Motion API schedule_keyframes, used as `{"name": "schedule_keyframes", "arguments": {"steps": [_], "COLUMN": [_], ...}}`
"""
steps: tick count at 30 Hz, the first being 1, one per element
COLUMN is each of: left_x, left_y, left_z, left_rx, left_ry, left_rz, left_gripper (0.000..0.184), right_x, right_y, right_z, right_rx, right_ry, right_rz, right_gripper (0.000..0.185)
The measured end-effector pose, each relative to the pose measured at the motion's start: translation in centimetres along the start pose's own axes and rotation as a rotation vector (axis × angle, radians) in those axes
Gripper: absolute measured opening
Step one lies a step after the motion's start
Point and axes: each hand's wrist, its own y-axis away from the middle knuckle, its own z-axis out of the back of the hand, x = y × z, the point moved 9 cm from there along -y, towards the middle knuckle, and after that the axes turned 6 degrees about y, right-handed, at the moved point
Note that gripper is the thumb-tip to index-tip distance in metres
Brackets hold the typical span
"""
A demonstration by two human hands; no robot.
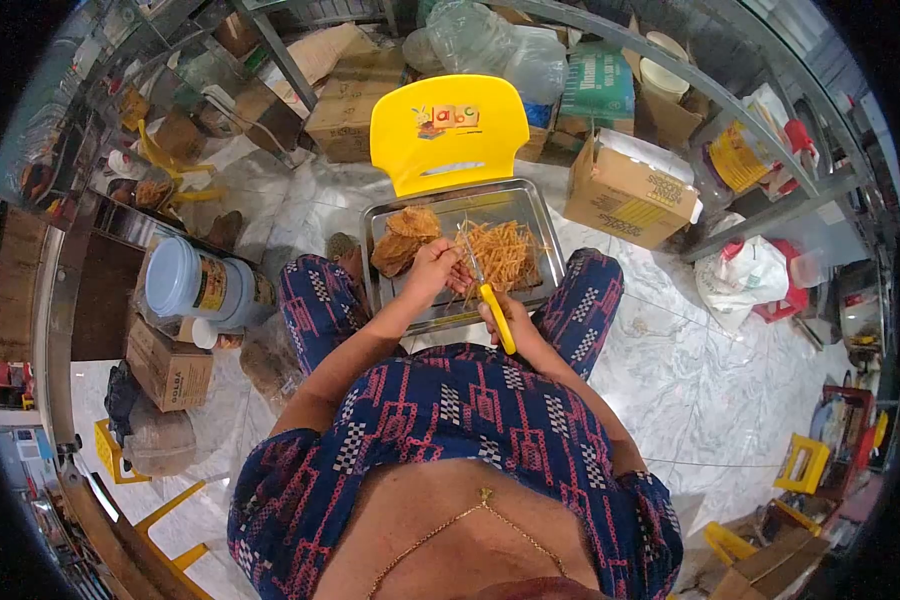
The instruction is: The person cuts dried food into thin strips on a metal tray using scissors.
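Note:
My right hand is closed around the yellow handles of a pair of scissors, whose metal blades point away over the tray. Beside the blades, my left hand has its fingers pinched together; what lies between them is too small to make out. Both hands are over a rectangular metal tray. On its right side is a pile of thin light-brown strips, next to the scissors. At the tray's left, just beyond my left hand, sit folded brown pieces with a rough surface.
A yellow child's chair with "abc" on its back holds the tray between my knees. Cardboard boxes stand behind it under metal shelving. Blue-lidded buckets are at left, a white sack at right.

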Motion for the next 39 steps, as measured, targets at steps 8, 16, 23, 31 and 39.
{"name": "schedule_keyframes", "arguments": {"steps": [8, 16, 23, 31, 39], "left_x": [0.4, 0.7, 0.6, -3.0, -2.8], "left_y": [0.8, 0.8, 0.7, -0.6, -1.3], "left_z": [-0.9, -0.6, -0.4, 2.6, 2.7], "left_rx": [0.057, 0.057, 0.046, -0.063, -0.071], "left_ry": [-0.035, -0.001, 0.048, 0.079, 0.057], "left_rz": [0.009, 0.011, 0.006, -0.068, -0.069], "left_gripper": [0.015, 0.015, 0.016, 0.015, 0.015], "right_x": [-0.9, -1.0, -1.2, 0.1, -0.2], "right_y": [-0.9, -0.1, -0.3, 0.1, 0.1], "right_z": [-1.1, 0.0, 0.3, -1.6, -2.1], "right_rx": [0.149, 0.028, 0.017, 0.195, 0.273], "right_ry": [-0.096, -0.029, 0.038, 0.002, -0.039], "right_rz": [0.185, -0.045, -0.059, 0.124, 0.137], "right_gripper": [0.029, 0.026, 0.024, 0.048, 0.04]}}
